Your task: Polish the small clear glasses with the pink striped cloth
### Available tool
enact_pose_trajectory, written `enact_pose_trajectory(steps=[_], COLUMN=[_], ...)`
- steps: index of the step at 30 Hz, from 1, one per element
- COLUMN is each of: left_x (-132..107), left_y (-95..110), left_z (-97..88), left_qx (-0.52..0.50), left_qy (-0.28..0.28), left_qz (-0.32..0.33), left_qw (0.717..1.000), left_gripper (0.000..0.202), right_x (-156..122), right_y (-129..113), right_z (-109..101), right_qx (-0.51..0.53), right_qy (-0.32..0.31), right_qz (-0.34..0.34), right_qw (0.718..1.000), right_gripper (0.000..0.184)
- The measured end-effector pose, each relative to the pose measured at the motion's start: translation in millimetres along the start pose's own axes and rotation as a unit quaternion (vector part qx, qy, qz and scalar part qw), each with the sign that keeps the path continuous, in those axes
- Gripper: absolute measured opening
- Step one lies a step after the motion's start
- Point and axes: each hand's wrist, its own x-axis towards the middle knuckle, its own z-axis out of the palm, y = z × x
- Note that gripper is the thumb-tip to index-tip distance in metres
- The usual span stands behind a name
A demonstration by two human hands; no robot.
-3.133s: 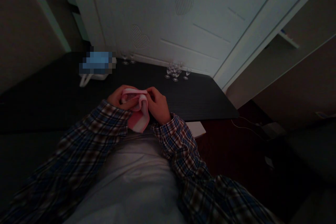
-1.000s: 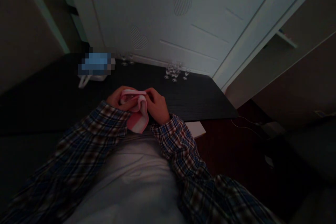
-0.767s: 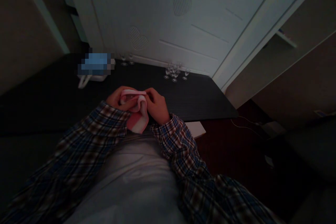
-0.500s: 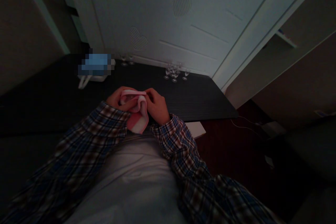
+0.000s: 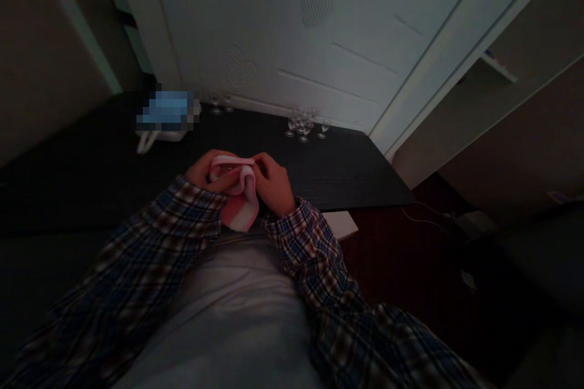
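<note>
A pink and white cloth [image 5: 241, 211] is bunched between my hands, its loose end hanging down in front of my body. My left hand [image 5: 204, 169] is wrapped round the left side of the cloth. On the other side, my right hand [image 5: 276, 185] pinches the cloth's upper right edge between bent fingers. A faint glint shows inside the folds, but I cannot make out what it is. Both hands are held above the near part of the dark table [image 5: 337, 176].
Several small stemmed glasses [image 5: 305, 129] stand together at the table's back edge, with stemmed glasses [image 5: 216, 103] further left. A white device with a blurred blue screen [image 5: 166, 110] sits at the back left. Behind rises a pale panel [image 5: 274, 12]; a white box [image 5: 340, 225] is below the front edge.
</note>
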Motion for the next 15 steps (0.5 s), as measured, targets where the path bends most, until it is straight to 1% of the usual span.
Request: enact_pose_trajectory(steps=[4,8,15], left_x=[-0.2,-0.1,-0.8], left_y=[1.6,2.8,3.3], left_z=[-0.1,0.1,0.0], left_qx=[-0.016,-0.011,-0.013], left_qy=[0.000,0.005,0.004], left_qz=[-0.001,-0.001,-0.003], left_qw=[1.000,1.000,1.000], left_gripper=[0.037,0.035,0.034], right_x=[0.2,0.3,0.6], right_y=[1.5,0.9,0.6], right_z=[0.3,-0.8,-0.2], right_qx=[0.006,0.002,-0.003], right_qy=[0.003,0.002,0.002], right_qz=[-0.006,-0.009,0.001], right_qw=[1.000,1.000,1.000], right_gripper=[0.015,0.014,0.015])
